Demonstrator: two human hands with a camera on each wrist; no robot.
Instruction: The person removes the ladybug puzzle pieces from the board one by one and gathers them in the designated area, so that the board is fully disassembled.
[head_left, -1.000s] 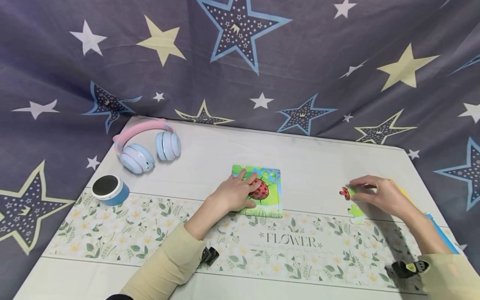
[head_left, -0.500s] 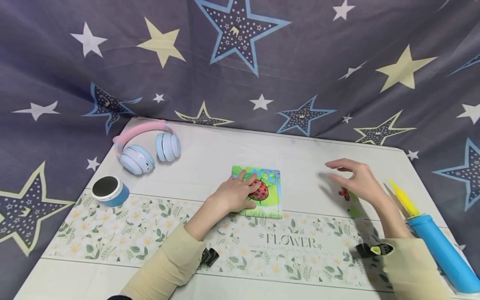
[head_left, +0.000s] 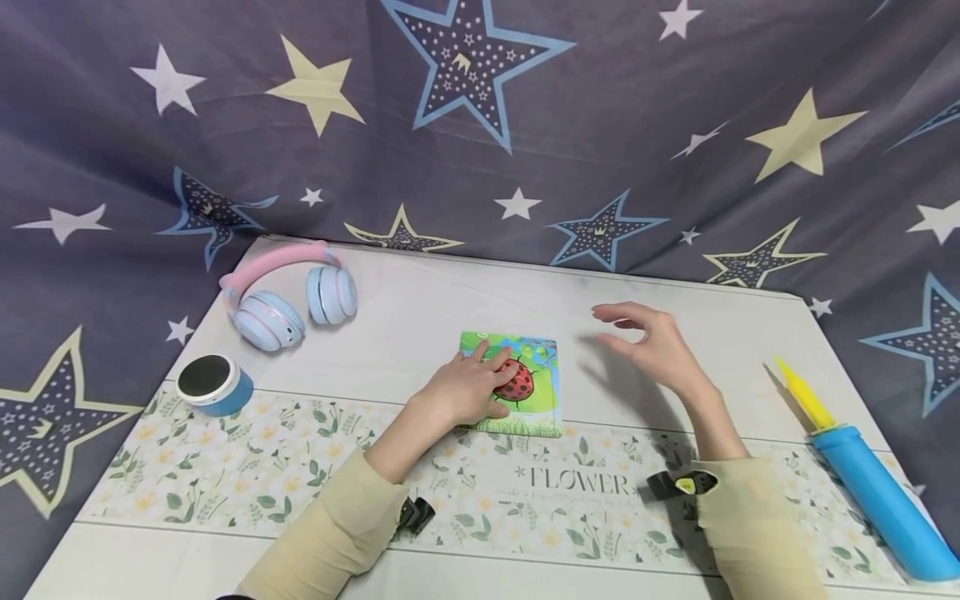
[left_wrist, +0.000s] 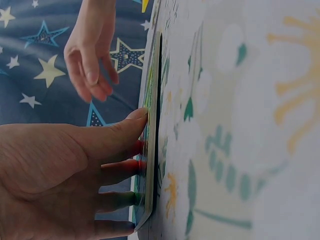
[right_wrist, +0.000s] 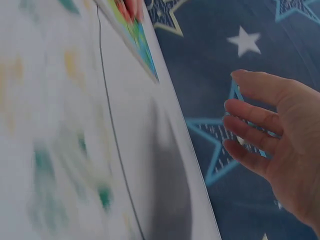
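My left hand (head_left: 467,387) lies on a square ladybug puzzle (head_left: 540,425), fingers spread over its left half. In the left wrist view the fingertips (left_wrist: 136,114) rest on the face of the thin board (left_wrist: 150,165), thumb near its edge. The red, black-spotted ladybug shows beside the fingers. My right hand (head_left: 651,343) is raised over the table to the right of the puzzle, holding nothing. Its fingers are loosely bent with the thumb apart, and the right wrist view shows the empty hand (right_wrist: 280,130) clear of the board's corner (right_wrist: 150,70).
Pink and blue headphones (head_left: 273,317) lie at the back left, with a blue jar (head_left: 225,396) with a dark-topped white lid in front. A blue pump (head_left: 885,500) with a yellow nozzle lies at the right. A floral band (head_left: 300,467) crosses the white table covering; a starry curtain (head_left: 420,158) hangs behind.
My right hand has moved left from the loose puzzle pieces at the right toward the puzzle, uncovering the pump. Those pieces are now out of sight behind the right arm. The left hand stays put.
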